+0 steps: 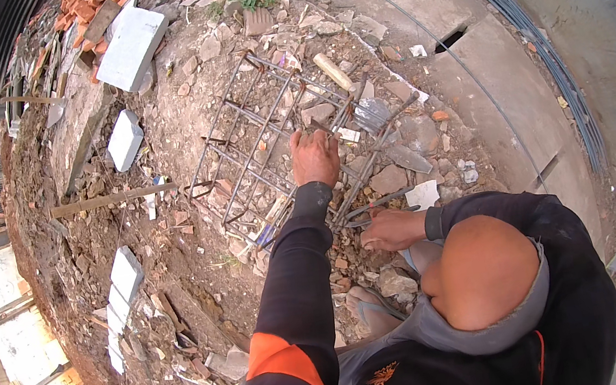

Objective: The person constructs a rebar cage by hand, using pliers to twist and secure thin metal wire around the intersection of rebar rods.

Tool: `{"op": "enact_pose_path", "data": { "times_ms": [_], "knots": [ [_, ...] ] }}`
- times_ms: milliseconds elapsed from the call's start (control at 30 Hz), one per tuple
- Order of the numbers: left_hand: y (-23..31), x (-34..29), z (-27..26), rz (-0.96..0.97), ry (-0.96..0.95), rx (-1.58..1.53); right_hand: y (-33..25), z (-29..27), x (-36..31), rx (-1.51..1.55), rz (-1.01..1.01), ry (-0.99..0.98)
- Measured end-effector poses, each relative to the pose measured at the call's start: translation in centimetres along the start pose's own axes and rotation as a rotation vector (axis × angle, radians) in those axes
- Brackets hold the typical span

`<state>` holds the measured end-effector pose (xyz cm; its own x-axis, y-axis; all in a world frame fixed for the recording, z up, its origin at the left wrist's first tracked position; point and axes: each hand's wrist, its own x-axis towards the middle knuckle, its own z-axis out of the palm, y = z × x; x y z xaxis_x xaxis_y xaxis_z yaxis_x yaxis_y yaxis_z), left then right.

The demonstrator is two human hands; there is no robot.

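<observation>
A cage of tied steel rebar (264,151) lies on the rubble in front of me, made of long bars crossed by bent square ties. My left hand (315,157) is closed in a fist around its near right side. Close to the cage's near corner, my right hand (392,229) is wrapped around what look like metal pincers (379,202), their handles spread apart. The tool's tip meets the bars, but I cannot make out whether it bites on a wire. A short pale wooden stick (332,71) rests by the cage's far right end.
Broken stone and brick cover the ground. White blocks (133,47) lie to the left, near a wooden strip (111,199). Orange bricks (89,8) are piled at the far left. Along the right, long steel rods (541,46) lie on concrete slabs (499,60) beside a wall.
</observation>
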<state>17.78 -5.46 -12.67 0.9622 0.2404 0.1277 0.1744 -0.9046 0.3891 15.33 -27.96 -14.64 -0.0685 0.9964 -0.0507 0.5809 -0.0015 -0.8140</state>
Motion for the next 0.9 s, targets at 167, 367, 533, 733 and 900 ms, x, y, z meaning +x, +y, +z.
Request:
{"op": "enact_pose_path", "data": {
  "times_ms": [167, 367, 533, 733, 900],
  "knots": [
    [0.2, 0.3, 0.1, 0.064, 0.05, 0.027, 1.2, -3.9, -4.0, 0.228, 0.402, 0.126],
    [0.0, 0.7, 0.2, 0.126, 0.069, 0.025, 2.9, -5.5, -7.9, 0.498, 0.648, 0.429],
    [-0.8, 0.2, -0.5, 0.132, 0.021, 0.054, 3.3, -7.8, -9.1, 0.756, 0.731, 0.531],
    [-0.5, 0.0, 0.1, 0.136, 0.065, 0.038, 3.9, -9.0, -10.0, 1.175, 0.636, 0.814],
    [-0.7, -0.4, 0.5, 0.1, 0.071, 0.062, 2.6, -12.1, -11.3, 1.313, 0.63, 1.085]
  ]
}}
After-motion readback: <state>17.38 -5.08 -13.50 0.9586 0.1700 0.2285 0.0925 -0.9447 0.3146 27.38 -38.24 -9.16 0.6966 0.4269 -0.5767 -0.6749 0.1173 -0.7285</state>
